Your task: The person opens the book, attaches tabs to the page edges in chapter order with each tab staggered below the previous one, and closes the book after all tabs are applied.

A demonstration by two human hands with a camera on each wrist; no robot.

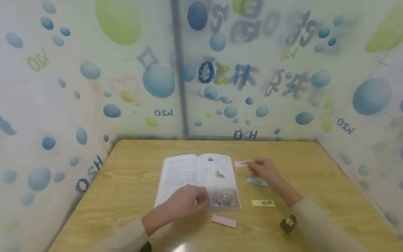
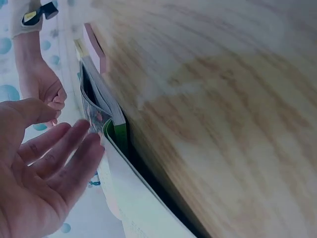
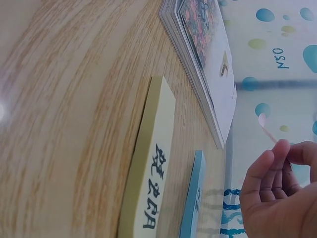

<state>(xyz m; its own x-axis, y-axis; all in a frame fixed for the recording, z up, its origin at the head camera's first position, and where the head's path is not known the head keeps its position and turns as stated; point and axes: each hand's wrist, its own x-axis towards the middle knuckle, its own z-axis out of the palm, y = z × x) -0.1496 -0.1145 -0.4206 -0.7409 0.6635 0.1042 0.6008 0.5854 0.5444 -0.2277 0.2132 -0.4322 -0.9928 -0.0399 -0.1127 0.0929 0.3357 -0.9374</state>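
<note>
My right hand pinches a pink paper strip with dark handwriting between thumb and fingertips, beside the upper right edge of an open book. In the right wrist view the strip stands out beyond the fingertips, slightly bent. My left hand is over the book's lower part, overlapping both pages near the spine. In the left wrist view its fingers are loosely bent and hold nothing. Text fills the left page; the right page carries a small picture and a coloured illustration along its bottom.
A blue sticky-note pad and a yellow one, both with handwriting, lie right of the book. A blank pink pad lies below it. The wooden table meets a wall patterned with bubbles.
</note>
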